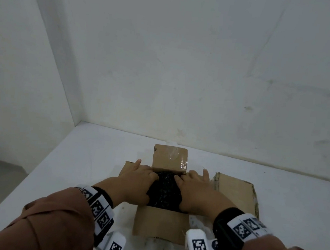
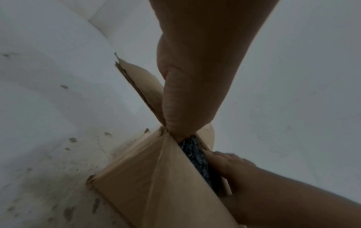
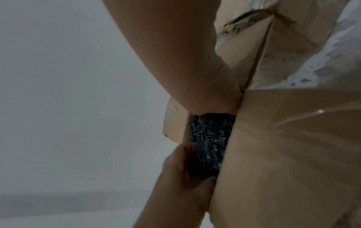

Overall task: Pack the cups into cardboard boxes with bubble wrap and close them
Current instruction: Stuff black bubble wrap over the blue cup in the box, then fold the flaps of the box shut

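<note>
black bubble wrap (image 1: pixel 164 192) hides the box's contents; both hands' fingers (image 1: pixel 151 174) partly buried.

Tan cardboard box (image 1: pixel 159 224) holds glittery black bubble wrap (image 1: pixel 164 190); white, grey-speckled bench (image 1: pixel 87 157); rust-brown sleeves (image 1: pixel 56 221); black-and-white patterned wristbands (image 1: pixel 98 209).

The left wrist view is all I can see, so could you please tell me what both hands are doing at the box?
Observer: From the head view, the left hand and right hand flank a black bubble wrap bundle in the open cardboard box, pressing it in.
Operator: Thank you. Are the flaps closed yet?
Observer: No; the near flap and far flap both lie open, and the far one carries clear tape.
Operator: Is there anything else on the table?
Observer: Another piece of cardboard lies just right of the box.
</note>
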A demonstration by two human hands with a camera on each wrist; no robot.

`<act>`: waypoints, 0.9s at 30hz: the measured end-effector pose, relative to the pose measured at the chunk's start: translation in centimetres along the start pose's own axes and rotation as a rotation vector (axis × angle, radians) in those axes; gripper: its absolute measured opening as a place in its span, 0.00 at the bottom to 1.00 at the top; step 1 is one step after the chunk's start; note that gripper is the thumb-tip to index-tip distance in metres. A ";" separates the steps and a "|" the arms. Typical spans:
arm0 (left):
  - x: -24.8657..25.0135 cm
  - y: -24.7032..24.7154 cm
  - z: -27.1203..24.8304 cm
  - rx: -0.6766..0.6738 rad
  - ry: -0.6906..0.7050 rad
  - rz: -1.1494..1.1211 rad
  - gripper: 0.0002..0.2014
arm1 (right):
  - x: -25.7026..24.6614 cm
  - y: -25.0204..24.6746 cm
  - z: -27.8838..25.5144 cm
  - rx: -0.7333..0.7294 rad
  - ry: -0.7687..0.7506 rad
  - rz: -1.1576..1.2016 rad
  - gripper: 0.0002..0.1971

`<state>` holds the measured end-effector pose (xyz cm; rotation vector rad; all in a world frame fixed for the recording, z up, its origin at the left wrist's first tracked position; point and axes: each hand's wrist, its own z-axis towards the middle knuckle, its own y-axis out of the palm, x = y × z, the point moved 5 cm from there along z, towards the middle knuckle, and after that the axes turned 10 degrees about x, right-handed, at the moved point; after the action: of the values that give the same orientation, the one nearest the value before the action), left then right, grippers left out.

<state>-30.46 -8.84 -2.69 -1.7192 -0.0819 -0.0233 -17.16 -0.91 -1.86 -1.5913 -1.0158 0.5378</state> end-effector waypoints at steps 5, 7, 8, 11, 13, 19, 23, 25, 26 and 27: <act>0.2 0.1 0.4 -0.051 0.006 -0.047 0.43 | 0.7 -0.5 -0.2 0.000 -0.017 0.004 0.50; 0.3 0.2 0.8 -0.042 0.039 0.028 0.43 | 0.2 0.2 0.1 0.025 -0.004 -0.054 0.48; 0.4 0.4 1.0 -0.028 0.048 0.048 0.43 | 0.0 0.5 0.3 0.034 0.008 -0.071 0.47; 0.3 0.8 1.3 0.005 0.067 0.064 0.42 | -0.3 1.0 0.5 0.076 0.027 -0.062 0.46; 0.1 1.0 1.3 0.007 0.072 0.052 0.41 | 0.0 0.9 0.2 0.076 0.031 -0.014 0.45; -0.6 1.5 1.1 0.000 0.038 -0.081 0.41 | 0.1 1.2 -0.3 0.073 0.078 0.026 0.42; -1.1 0.4 0.0 0.134 -0.047 -0.446 0.34 | 0.3 1.5 -0.8 0.042 0.096 0.147 0.41; -2.0 -0.6 -0.9 0.307 -0.152 -0.639 0.27 | 1.4 0.7 -1.3 0.113 0.172 0.342 0.37; -2.7 -0.8 -1.3 0.386 -0.229 -0.659 0.24 | 2.1 0.2 -1.5 0.188 0.234 0.448 0.33; -3.6 -0.7 -1.7 0.435 -0.324 -0.637 0.23 | 2.8 -0.2 -1.8 0.262 0.299 0.536 0.29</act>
<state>-34.00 -10.59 -1.97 -1.1924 -0.8135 -0.1843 -14.33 0.44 -0.69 -1.6408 -0.2723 0.7323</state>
